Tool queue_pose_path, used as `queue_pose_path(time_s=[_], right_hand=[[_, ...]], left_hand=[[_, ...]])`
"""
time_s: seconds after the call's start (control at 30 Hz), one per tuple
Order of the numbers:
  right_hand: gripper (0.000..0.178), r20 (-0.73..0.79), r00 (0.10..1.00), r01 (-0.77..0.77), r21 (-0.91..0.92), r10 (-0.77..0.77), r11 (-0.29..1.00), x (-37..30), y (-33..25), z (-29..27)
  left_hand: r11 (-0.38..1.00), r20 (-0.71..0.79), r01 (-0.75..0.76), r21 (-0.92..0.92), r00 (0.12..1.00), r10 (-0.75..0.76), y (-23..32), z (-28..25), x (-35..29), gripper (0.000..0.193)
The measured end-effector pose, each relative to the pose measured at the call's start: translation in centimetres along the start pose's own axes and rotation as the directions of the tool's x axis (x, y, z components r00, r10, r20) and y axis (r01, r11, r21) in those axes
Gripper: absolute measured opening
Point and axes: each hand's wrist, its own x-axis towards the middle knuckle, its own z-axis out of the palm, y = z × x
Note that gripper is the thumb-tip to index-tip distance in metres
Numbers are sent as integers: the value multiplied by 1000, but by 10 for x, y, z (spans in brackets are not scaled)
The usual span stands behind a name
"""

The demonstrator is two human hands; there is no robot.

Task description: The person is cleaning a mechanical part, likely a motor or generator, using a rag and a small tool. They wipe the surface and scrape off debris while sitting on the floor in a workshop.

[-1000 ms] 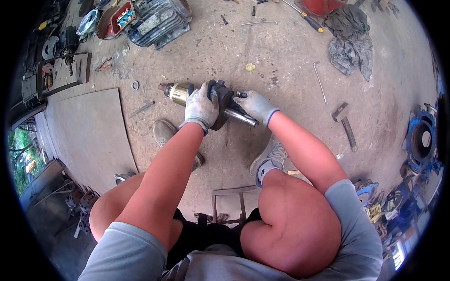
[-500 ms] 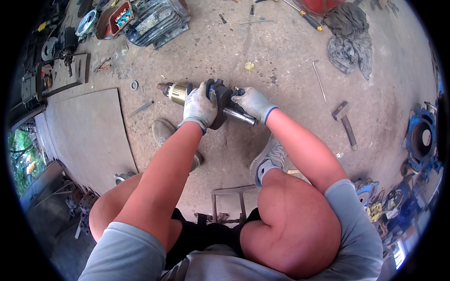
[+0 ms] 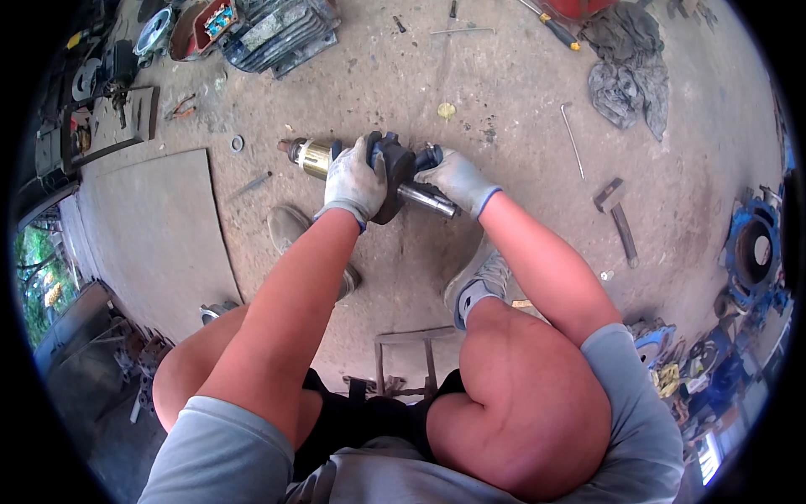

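A shaft assembly lies slantwise on the floor between and beyond my shoes. It has a gold-coloured cylinder (image 3: 314,160) on its left and a bare silver shaft end (image 3: 432,200) on its right. A dark metal housing (image 3: 401,168) sits around its middle. My left hand (image 3: 355,185), in a pale work glove, is closed on the housing, its thumb over the near left side. Just right of the housing, my gloved right hand (image 3: 457,181) pinches a small dark part (image 3: 429,158) above the silver shaft. The right fingers partly hide that part; its kind is unclear.
A hammer (image 3: 619,222) and a thin metal rod (image 3: 572,141) lie to the right. Further off are a screwdriver (image 3: 557,31), a grey rag (image 3: 625,76) and a finned motor casing (image 3: 281,34). Pliers (image 3: 180,107), a ring (image 3: 237,144) and a flat sheet (image 3: 159,218) lie left.
The small dark part at my right fingertips shows more plainly, and those fingers have shifted slightly. My left hand keeps its hold on the housing. The whole view has moved a little.
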Motion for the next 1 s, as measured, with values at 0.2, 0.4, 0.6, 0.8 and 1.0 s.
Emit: queue_pose_path(time_s=[0.2,0.4,0.6,0.8,1.0], right_hand=[[36,-83,993,-104,-316,82,943,-1,-7,1],[35,-63,998,-13,-85,8,996,8,-5,4],[30,-78,995,-93,-525,61,846,-9,-46,-1],[30,-69,993,-110,-329,93,938,-2,-24,2],[33,-36,998,-58,-193,52,979,6,-15,-8]], left_hand=[[1000,-10,-14,3,1000,14,-2,-1,-1,38],[1000,-2,-15,7,1000,15,-3,0,0,37],[999,-12,-14,43,1000,14,-5,1,-1,38],[999,-9,-25,19,1000,26,1,-4,-3,39],[1000,14,6,17,1000,-6,3,-6,-2,40]])
